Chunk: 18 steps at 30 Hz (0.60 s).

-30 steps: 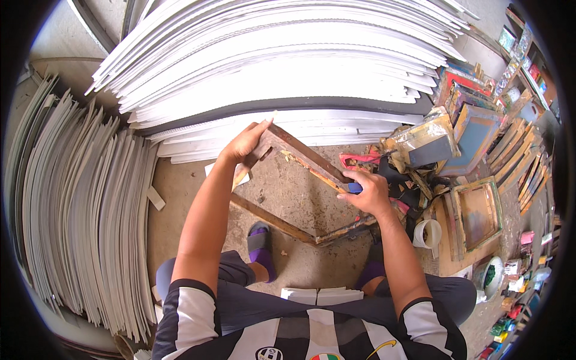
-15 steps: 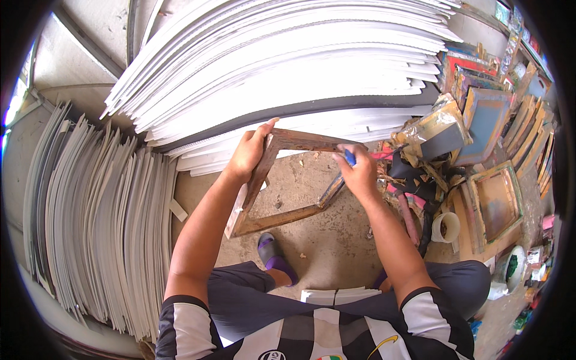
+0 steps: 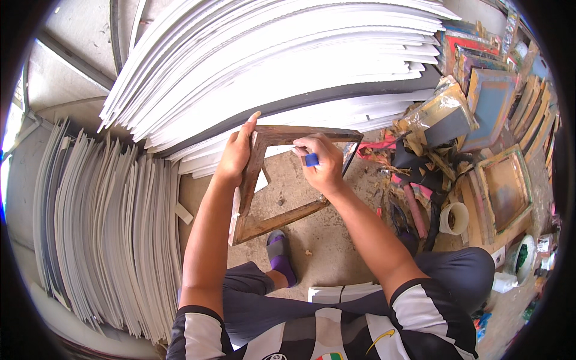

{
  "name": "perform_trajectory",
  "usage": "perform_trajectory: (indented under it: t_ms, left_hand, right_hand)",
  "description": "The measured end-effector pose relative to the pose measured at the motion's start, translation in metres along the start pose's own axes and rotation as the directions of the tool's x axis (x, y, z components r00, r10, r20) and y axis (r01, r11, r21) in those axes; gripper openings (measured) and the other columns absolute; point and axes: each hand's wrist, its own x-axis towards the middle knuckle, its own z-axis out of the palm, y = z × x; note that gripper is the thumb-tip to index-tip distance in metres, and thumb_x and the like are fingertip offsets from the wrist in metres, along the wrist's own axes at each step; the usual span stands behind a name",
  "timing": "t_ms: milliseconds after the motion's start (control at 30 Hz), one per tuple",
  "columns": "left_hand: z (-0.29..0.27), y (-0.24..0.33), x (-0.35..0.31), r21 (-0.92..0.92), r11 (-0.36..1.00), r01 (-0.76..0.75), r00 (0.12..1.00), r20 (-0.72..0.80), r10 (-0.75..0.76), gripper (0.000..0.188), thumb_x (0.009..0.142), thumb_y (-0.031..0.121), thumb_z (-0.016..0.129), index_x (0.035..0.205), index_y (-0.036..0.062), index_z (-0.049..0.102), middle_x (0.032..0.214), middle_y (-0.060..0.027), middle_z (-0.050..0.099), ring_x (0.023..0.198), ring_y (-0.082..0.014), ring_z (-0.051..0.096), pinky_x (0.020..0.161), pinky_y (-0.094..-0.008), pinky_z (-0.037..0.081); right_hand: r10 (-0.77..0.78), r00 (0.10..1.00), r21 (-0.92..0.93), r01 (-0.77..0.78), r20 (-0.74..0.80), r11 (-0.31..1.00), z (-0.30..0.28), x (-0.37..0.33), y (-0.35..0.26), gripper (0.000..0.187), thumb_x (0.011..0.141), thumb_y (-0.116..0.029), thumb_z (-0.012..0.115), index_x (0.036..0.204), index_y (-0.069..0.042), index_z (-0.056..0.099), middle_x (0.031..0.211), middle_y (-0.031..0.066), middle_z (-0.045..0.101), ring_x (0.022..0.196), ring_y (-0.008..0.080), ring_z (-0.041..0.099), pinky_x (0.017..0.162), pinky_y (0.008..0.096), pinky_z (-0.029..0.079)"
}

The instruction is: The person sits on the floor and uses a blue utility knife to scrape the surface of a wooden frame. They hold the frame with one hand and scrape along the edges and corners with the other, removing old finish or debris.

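A brown wooden frame [image 3: 282, 222], worn and stained, hangs tilted in front of me above the floor. My left hand [image 3: 238, 150] is closed round its left bar near the far corner, one finger stretched up past the edge. My right hand [image 3: 321, 162] is inside the opening, next to the far bar, with its fingers curled round a small tool with a blue handle [image 3: 311, 159]. The fingers hide the tool's working end, so its kind does not show. Whether the tool touches the wood, I cannot tell.
Tall stacks of white sheets [image 3: 270, 54] fill the far side, and more sheets [image 3: 108, 234] stand at the left. To the right are scrap pieces [image 3: 420, 162], old framed screens [image 3: 505, 187], a white cup [image 3: 454, 218] and a bowl [image 3: 524, 259]. My sandalled foot [image 3: 279, 258] is below the frame.
My right hand has moved left along the far bar with the blue-handled tool, away from the right corner. The frame and my left hand have shifted slightly left in view.
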Motion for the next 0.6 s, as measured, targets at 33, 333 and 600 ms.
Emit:
perform_trajectory:
  t_ms: [33, 333, 600]
  left_hand:
    - [0.002, 0.0, -0.001, -0.006, 1.0, -0.015, 1.0, -0.016, 0.015, 0.062, 0.107, 0.05, 0.046, 0.146, 0.0031, 0.055, 0.126, -0.0119, 0.066, 0.109, -0.0176, 0.058, 0.099, -0.0319, 0.046]
    - [-0.002, -0.003, 0.0, -0.058, 0.997, 0.04, 0.998, 0.045, -0.038, 0.057, 0.109, 0.045, 0.045, 0.148, 0.0045, 0.054, 0.127, -0.0104, 0.066, 0.11, -0.0162, 0.058, 0.099, -0.03, 0.045]
    - [0.002, -0.001, -0.002, -0.024, 0.999, 0.026, 0.998, 0.049, -0.024, 0.059, 0.108, 0.046, 0.047, 0.148, 0.0036, 0.054, 0.125, -0.01, 0.067, 0.108, -0.0159, 0.058, 0.098, -0.0298, 0.045]
  right_hand:
    - [-0.003, 1.0, 0.001, 0.003, -0.003, 1.0, 0.002, 0.0, 0.002, 0.017, 0.085, -0.006, 0.078, 0.098, -0.007, 0.067, 0.085, 0.0075, 0.07, 0.072, 0.0245, 0.071, 0.059, 0.0351, 0.054]
    - [-0.07, 0.997, -0.024, 0.071, 0.035, 0.997, 0.012, 0.008, 0.006, 0.016, 0.085, -0.011, 0.079, 0.096, -0.01, 0.067, 0.081, 0.0048, 0.068, 0.07, 0.023, 0.069, 0.057, 0.0348, 0.053]
    - [-0.129, 0.989, -0.036, 0.132, 0.067, 0.991, 0.016, 0.009, 0.012, 0.019, 0.083, -0.005, 0.078, 0.094, -0.008, 0.063, 0.079, 0.005, 0.066, 0.067, 0.0231, 0.068, 0.055, 0.0354, 0.052]
